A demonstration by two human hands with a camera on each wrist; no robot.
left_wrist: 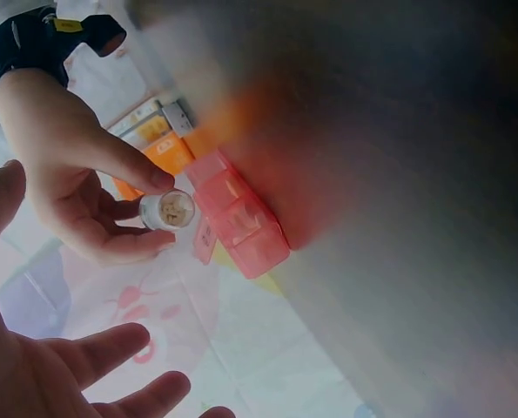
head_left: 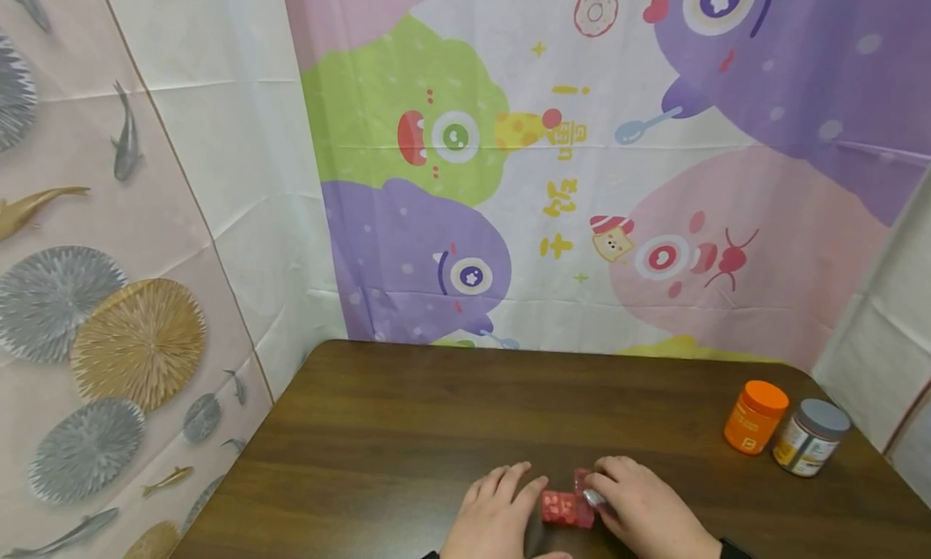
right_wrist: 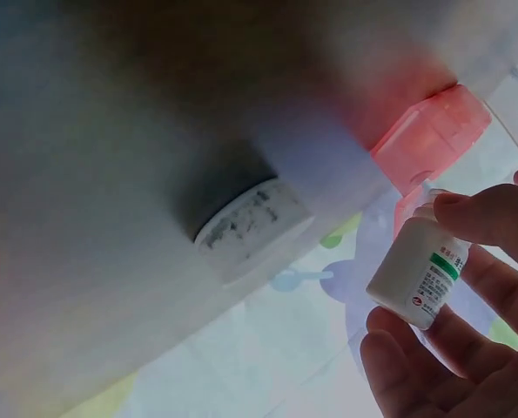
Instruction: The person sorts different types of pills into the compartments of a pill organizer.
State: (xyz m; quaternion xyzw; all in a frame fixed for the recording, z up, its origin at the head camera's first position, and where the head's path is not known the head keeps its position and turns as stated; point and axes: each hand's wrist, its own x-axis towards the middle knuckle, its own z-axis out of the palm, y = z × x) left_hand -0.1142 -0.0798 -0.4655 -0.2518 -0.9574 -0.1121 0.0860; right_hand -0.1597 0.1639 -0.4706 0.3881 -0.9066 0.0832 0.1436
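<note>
A pink translucent pill box lies on the table between my two hands, a flap of it standing raised on the right side. Thumb and fingers of my right hand grip a small white bottle with a green-striped label, tilted with its mouth toward the pill box. In the left wrist view, pale tablets show in the mouth of the bottle, beside the pill box. My left hand rests near the box's left side, its fingers spread and holding nothing.
An orange jar and a grey-lidded jar stand at the right of the brown wooden table. A round white object with dark marks sits on the table in the right wrist view. Patterned cloths hang behind.
</note>
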